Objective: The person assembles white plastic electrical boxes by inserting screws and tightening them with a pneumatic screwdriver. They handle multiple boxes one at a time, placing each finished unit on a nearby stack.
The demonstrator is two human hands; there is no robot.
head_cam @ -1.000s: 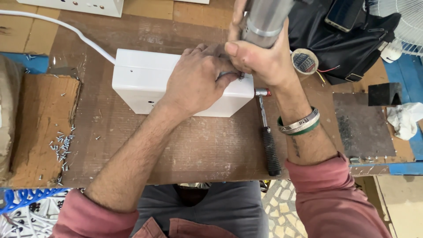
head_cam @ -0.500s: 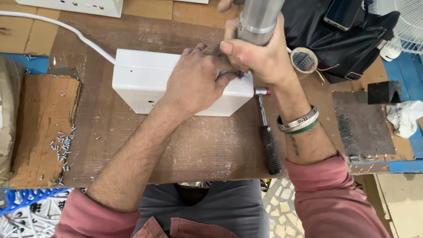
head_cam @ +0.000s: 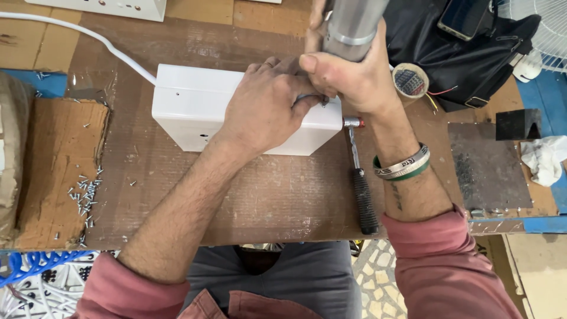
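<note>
White box under left hand; grey cylindrical tool in right hand

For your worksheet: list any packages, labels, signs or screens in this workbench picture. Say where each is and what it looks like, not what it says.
Phone: on the black bag at top right, a dark flat slab, its screen unlit.
Tape roll: on the bench by the right hand, round, tan rim, patterned face.
Printed sheet: bottom left, below the bench edge, white with dark print, partly hidden.
No signs in view.
</note>
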